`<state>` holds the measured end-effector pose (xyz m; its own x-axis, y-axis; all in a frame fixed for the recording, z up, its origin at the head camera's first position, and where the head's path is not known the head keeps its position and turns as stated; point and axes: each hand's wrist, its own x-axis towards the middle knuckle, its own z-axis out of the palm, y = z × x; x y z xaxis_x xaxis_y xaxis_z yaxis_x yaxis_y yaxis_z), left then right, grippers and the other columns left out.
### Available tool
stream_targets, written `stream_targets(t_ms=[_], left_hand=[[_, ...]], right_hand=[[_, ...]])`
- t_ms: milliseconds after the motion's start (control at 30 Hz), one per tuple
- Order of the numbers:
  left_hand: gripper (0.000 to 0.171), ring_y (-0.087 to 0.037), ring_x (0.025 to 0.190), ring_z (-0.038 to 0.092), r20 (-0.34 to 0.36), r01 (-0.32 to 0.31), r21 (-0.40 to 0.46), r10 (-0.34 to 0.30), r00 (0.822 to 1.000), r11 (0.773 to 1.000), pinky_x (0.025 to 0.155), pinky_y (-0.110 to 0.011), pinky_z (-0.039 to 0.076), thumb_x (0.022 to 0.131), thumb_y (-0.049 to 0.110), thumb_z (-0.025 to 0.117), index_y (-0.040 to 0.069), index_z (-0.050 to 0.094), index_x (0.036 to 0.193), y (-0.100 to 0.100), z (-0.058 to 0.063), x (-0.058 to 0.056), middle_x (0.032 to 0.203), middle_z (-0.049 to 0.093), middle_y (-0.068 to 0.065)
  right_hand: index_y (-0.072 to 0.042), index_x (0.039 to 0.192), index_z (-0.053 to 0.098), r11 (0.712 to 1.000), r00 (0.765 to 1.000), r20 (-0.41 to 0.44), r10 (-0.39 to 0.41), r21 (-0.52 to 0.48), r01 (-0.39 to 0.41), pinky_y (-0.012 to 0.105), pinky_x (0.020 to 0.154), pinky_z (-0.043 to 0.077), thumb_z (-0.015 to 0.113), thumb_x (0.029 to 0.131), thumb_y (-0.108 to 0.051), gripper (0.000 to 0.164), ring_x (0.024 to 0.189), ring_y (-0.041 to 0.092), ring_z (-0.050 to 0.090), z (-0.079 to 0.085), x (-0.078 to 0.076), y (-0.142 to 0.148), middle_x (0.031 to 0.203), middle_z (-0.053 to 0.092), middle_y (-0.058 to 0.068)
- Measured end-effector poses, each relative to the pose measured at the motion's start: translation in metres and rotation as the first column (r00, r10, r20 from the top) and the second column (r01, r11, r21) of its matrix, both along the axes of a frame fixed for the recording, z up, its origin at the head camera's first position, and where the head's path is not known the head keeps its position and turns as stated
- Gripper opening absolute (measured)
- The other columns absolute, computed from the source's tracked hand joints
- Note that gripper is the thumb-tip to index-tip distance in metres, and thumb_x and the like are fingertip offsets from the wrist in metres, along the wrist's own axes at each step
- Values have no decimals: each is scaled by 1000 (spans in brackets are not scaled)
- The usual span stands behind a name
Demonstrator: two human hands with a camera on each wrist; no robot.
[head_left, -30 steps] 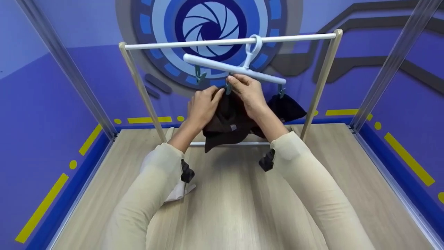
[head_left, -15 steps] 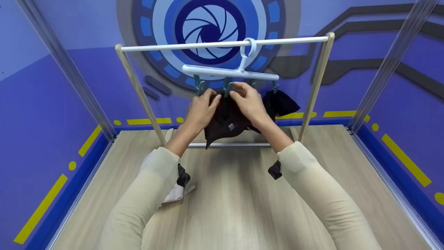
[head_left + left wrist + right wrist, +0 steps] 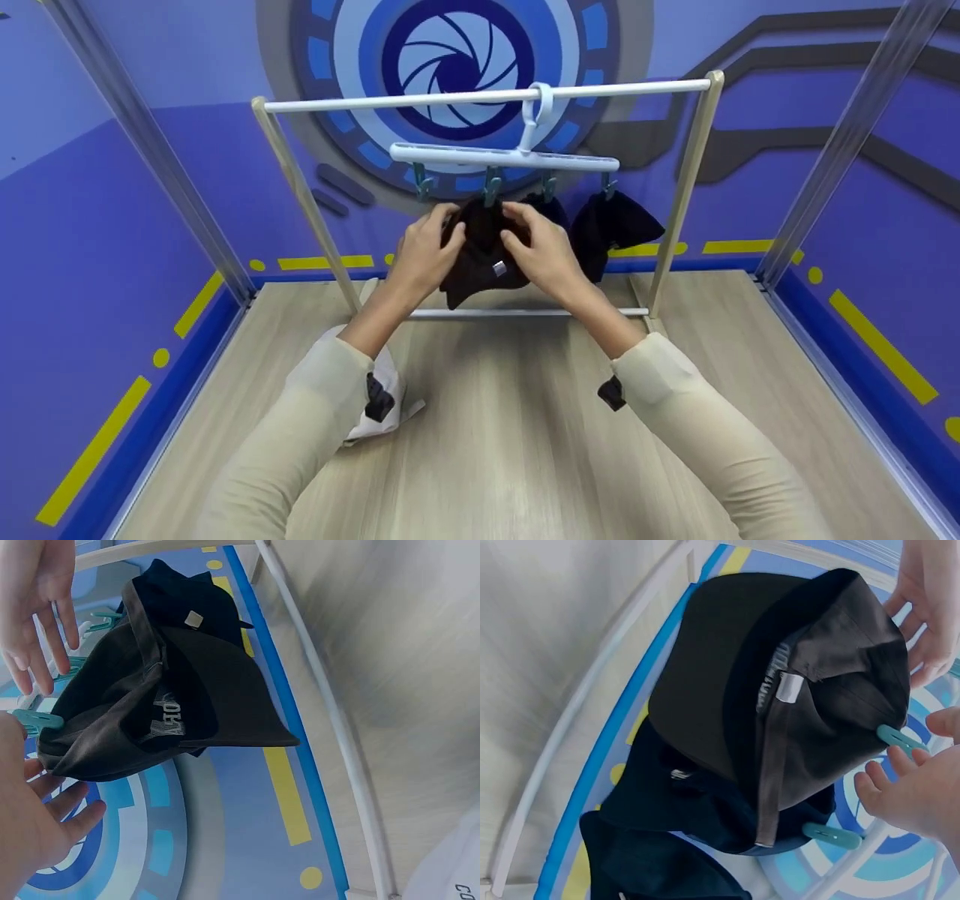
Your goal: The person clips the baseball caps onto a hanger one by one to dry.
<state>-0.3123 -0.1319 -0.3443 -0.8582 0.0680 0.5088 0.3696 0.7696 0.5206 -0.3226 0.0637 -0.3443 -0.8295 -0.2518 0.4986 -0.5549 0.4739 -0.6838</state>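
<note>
A dark brown cap [image 3: 474,279] hangs from a green clip [image 3: 492,186] on a light-blue hanger [image 3: 450,154]. My left hand [image 3: 426,253] is at the cap's left side, fingers loosely spread; in the left wrist view they lie beside the crown, near the clip. On the other side, my right hand [image 3: 549,253] has its fingers loosely extended near the cap, pinching nothing. The right wrist view shows the cap's inside and a small white label [image 3: 789,688]. Two more dark caps hang to the right, one partly behind my right hand [image 3: 555,211] and a black one [image 3: 616,223] at the end clip.
The hanger hooks over the top bar [image 3: 337,103] of a wooden-legged rack. Its leftmost clip [image 3: 422,182] holds nothing. A low white bar [image 3: 510,313] runs near the tabletop [image 3: 525,450]. A white cap [image 3: 375,429] lies on the table, partly under my left forearm.
My right hand has let go of the clip and moved down; both hands have drawn slightly apart from the cap. The hanger, tilted earlier, now hangs nearly level.
</note>
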Motion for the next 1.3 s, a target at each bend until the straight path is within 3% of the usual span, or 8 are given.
stream_targets(t_ms=[333, 567, 933, 1133, 1300], left_hand=[[35, -21, 125, 49, -117, 74, -14, -75, 990, 997, 103, -37, 39, 95, 23, 52, 7, 58, 125, -9, -19, 15, 135, 53, -9], [33, -22, 125, 49, -159, 95, -47, -102, 982, 994, 100, -38, 42, 94, 21, 53, 6, 59, 123, -16, -31, 29, 136, 52, -9], [32, -23, 127, 47, -144, 95, -106, -109, 983, 990, 102, -39, 40, 93, 21, 57, 9, 60, 122, -24, -49, 54, 135, 53, -8], [33, -21, 123, 51, -116, 85, -141, -101, 988, 986, 95, -39, 46, 94, 24, 55, 11, 60, 124, -31, -65, 68, 136, 53, -3], [33, -19, 121, 53, -89, 75, -163, -91, 992, 984, 94, -39, 47, 93, 24, 57, 14, 60, 124, -37, -79, 80, 133, 55, -1]], right_hand=[[-9, 133, 53, 998, 998, -55, 1, 55, 2, 36, 100, 40, 59, 93, -17, 41, 117, 19, 52, -27, 9, 4, 128, 59, 3], [-12, 134, 52, 995, 999, -43, 24, 93, -20, 39, 102, 38, 58, 94, -21, 42, 121, 19, 50, -41, 16, 3, 131, 56, 2], [-12, 133, 54, 992, 997, -61, 53, 117, -45, 44, 101, 39, 60, 92, -15, 41, 123, 24, 50, -61, 31, 0, 132, 56, 4], [-13, 129, 58, 989, 990, -121, 68, 137, -51, 40, 98, 42, 62, 90, -13, 39, 120, 20, 52, -75, 40, -3, 128, 59, 2], [-10, 128, 58, 986, 987, -120, 107, 143, -89, 37, 99, 42, 61, 91, -14, 37, 120, 19, 53, -87, 47, -4, 126, 60, 3]])
